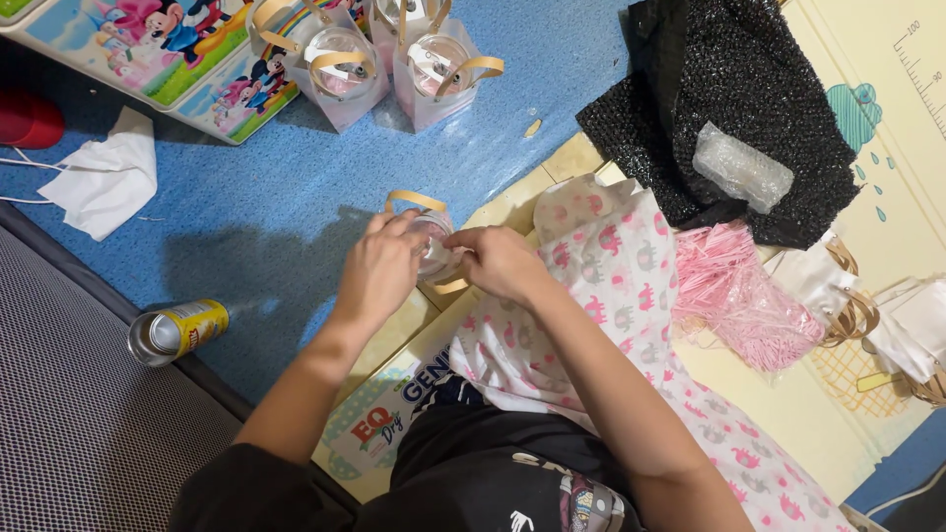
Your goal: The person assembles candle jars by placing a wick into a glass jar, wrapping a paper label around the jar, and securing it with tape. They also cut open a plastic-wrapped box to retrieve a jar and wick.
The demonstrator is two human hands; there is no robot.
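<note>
**Two hands closing on a small clear bag at the mat's edge**

A person seated on the floor is working both hands around a small clear bag [435, 244] with a tan handle, at the picture's centre. The left hand [379, 271] is wrapping the bag from 9 o'clock, fingers curled against its side. The right hand [501, 261] is meeting it from 3 o'clock, fingers bent and pinching at the bag's top; how firm that pinch is cannot be told. The bag is sitting just above a cardboard box [394, 394] that is lying flat on the blue mat [276, 197].

A pink elephant-print cloth [611, 286] is covering the person's lap, touching the right forearm. At 8 o'clock from the hands, well apart, a yellow can [177, 331] is lying on its side at the mat's border. At 12 o'clock, three more bags [384, 59] of the same kind are standing upright beside a cartoon-printed box [158, 59]. A white cloth [103, 182] is lying at 10 o'clock. At 2 o'clock a black mesh sheet [729, 89] is carrying a piece of bubble wrap [741, 167], with a pack of pink ties [744, 300] just below it.
</note>
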